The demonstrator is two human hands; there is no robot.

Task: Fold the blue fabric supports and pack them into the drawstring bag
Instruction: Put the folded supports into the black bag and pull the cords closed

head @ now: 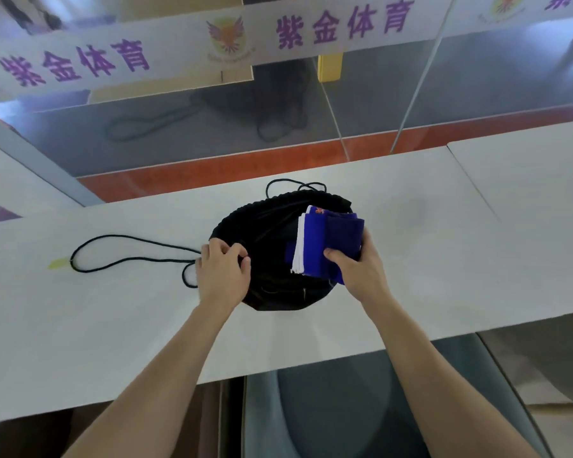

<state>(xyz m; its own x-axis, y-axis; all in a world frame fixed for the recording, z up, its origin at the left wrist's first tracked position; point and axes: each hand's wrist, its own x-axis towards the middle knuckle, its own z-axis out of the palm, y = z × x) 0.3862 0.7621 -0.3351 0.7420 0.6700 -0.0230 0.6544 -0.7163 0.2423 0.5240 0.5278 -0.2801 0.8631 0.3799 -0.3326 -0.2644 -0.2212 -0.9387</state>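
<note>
A black drawstring bag (265, 233) lies on the white table (444, 226), its mouth spread wide. My left hand (222, 272) pinches the bag's left rim. My right hand (361, 269) grips a folded stack of blue fabric supports (331, 242) with white edges, held over the right side of the bag's opening. A small orange mark shows on the stack's far end. One black cord loop (119, 252) trails left across the table, and another loop (295, 186) lies behind the bag.
A glass partition (212, 127) with a white banner of purple characters (196, 41) stands behind the table. An orange strip (229, 170) runs along its base. A yellowish tape mark (58, 263) sits at the left. The table's near edge (278, 368) lies below my forearms.
</note>
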